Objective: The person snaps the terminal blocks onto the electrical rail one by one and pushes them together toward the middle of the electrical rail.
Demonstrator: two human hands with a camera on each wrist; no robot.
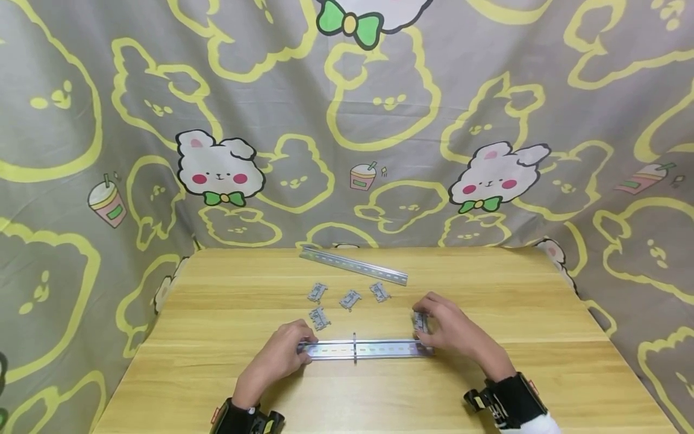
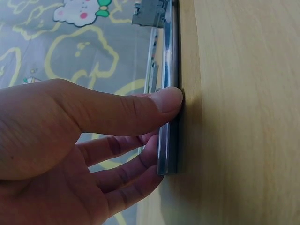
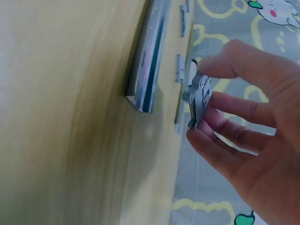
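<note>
A slotted metal DIN rail (image 1: 379, 349) lies across the near middle of the table, with one thin grey terminal block (image 1: 355, 348) standing upright across it. My left hand (image 1: 286, 349) grips the rail's left end; in the left wrist view the thumb and fingers (image 2: 168, 99) pinch its edges. Beside the rail's right end, my right hand (image 1: 446, 322) holds another grey terminal block (image 3: 200, 100) between thumb and fingertips. In the right wrist view that block is apart from the rail (image 3: 149, 61).
Several grey terminal blocks (image 1: 350, 299) lie flat on the wooden table (image 1: 228, 301) behind the rail. Farther back, a second slotted rail (image 1: 352, 265) lies at a slant. A patterned grey cloth (image 1: 303, 108) hangs behind and along both sides.
</note>
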